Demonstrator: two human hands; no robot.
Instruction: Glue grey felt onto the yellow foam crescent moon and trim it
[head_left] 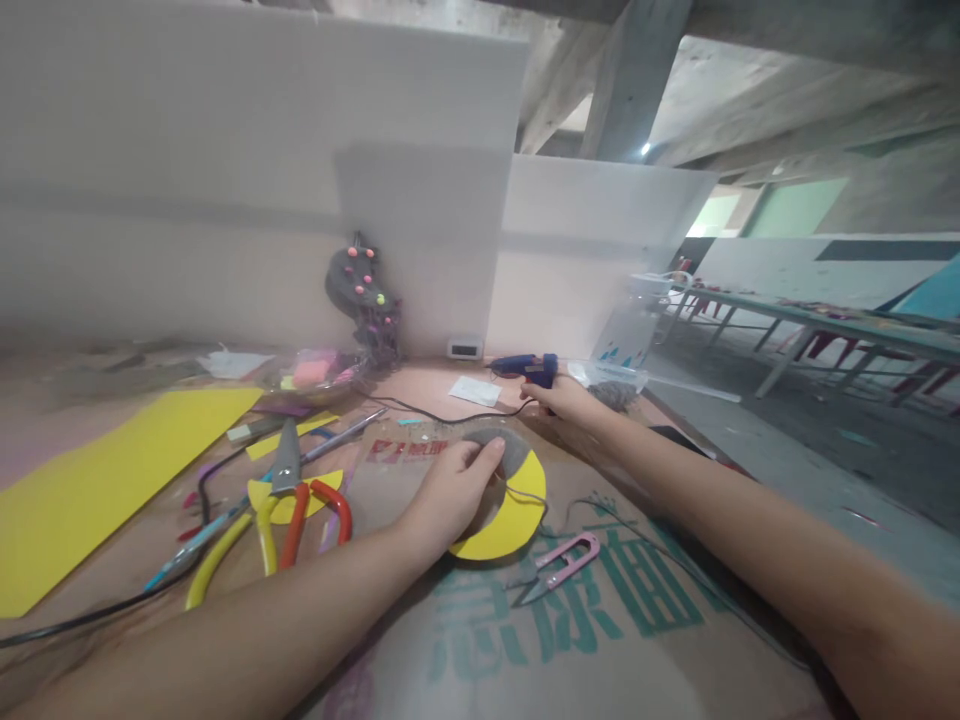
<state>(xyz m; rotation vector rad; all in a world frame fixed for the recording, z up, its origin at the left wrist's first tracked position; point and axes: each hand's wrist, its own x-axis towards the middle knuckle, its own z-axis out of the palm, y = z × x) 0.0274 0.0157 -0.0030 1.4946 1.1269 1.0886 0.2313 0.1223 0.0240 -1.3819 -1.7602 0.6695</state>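
My left hand (466,482) is closed, thumb and fingers pinching a yellow cardboard ring (510,530) just above the table. Grey yarn (513,450) covers the ring's far part, and a strand of it crosses the ring. Further off, my right hand (559,395) is wrapped around the handle of a blue hot glue gun (534,367), whose nozzle points left. Pink thread snips (559,570) lie to the right of the ring, blades apart. Left of my left hand rest scissors (289,500) with red and yellow handles.
A yellow sheet (112,480) lies at the left. At the back stand a grey figure with coloured pins (360,285), a bag of pink pieces (315,370) and a small digital display (465,348). A black cord (427,413) crosses the cardboard. White panels (420,200) border the table.
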